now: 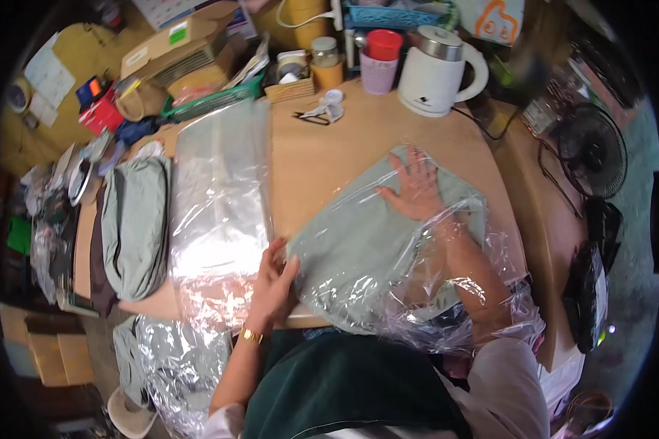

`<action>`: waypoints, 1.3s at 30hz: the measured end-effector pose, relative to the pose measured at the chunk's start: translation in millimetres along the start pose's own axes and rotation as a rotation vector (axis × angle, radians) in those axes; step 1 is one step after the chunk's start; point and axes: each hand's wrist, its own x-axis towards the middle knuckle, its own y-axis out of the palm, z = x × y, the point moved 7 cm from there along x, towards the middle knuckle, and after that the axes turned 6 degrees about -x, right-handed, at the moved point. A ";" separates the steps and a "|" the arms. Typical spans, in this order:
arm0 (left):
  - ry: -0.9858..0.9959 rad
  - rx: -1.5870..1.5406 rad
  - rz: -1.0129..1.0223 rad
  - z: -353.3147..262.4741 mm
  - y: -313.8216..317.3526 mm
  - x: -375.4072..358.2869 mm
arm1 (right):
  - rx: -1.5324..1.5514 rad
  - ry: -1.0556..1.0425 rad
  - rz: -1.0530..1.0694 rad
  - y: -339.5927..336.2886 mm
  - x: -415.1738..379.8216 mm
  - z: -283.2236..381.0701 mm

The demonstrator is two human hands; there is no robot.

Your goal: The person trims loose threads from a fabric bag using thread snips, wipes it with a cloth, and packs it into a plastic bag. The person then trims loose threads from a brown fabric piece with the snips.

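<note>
Cluttered brown counter fills the frame. Lower centre, the left hand grips the edge of a clear plastic bag; the right hand lies flat and spread inside it on a grey-green garment. Upper right stands a white kettle.

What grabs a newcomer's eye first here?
The right hand spread flat inside a clear plastic bag, pressing a grey-green folded cloth at table centre. The left hand grips the bag's near edge. Left of it lies a shiny stack of empty bags.
</note>
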 end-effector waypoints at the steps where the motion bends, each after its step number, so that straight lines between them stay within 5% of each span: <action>1: 0.046 0.054 -0.025 -5.4 4.9 6.6 | -0.034 0.011 -0.037 -1.2 0.6 0.3; 4: 0.062 -0.122 -0.079 -14.3 21.7 -0.1 | -0.055 0.128 -0.027 6.9 9.7 -7.2; 7: 0.328 0.167 0.065 -42.6 28.9 -14.6 | -0.054 0.133 -0.035 11.7 16.6 -9.8; 12: 0.280 0.466 0.059 -98.6 20.1 6.5 | -0.044 0.149 0.003 13.5 22.0 -8.0; 14: 0.905 1.215 -0.218 -127.9 30.0 19.3 | -0.048 0.151 0.004 14.0 22.3 -6.7; 17: 0.868 1.172 -0.127 -101.3 53.4 66.7 | -0.025 0.151 -0.026 9.3 18.5 -3.5; 19: 0.186 1.236 0.116 -62.7 60.8 97.2 | -0.017 0.151 -0.013 6.8 18.6 -3.0; 23: -0.032 1.265 0.300 -59.7 63.9 104.9 | -0.024 0.145 -0.010 5.0 20.9 -2.4; 25: -0.033 1.001 0.563 -62.1 77.2 94.5 | -0.066 0.097 0.009 3.7 35.7 -4.0; 26: -0.019 0.995 0.551 -51.7 72.0 106.2 | -0.083 0.077 0.010 3.5 47.5 -8.0; 28: 0.307 0.886 0.436 -55.1 61.3 124.2 | 0.326 -0.121 0.059 20.1 101.9 -14.1; 30: 0.318 0.902 0.285 -109.3 51.1 104.9 | 0.280 -0.067 -0.235 2.4 134.8 18.2; 32: 0.287 1.033 0.070 -144.6 13.4 101.4 | 0.215 -0.174 -0.135 -28.3 95.6 100.5; 35: 0.346 1.243 -0.209 -148.4 -80.9 99.1 | 0.297 -0.628 -0.161 2.4 -0.8 188.7; 37: 0.313 1.213 -0.267 -156.4 -121.6 70.5 | 0.504 -0.814 0.025 8.0 -53.0 195.6; 39: 0.194 1.133 -0.370 -152.9 -152.7 40.5 | 0.787 -0.678 0.608 -38.8 -86.8 177.5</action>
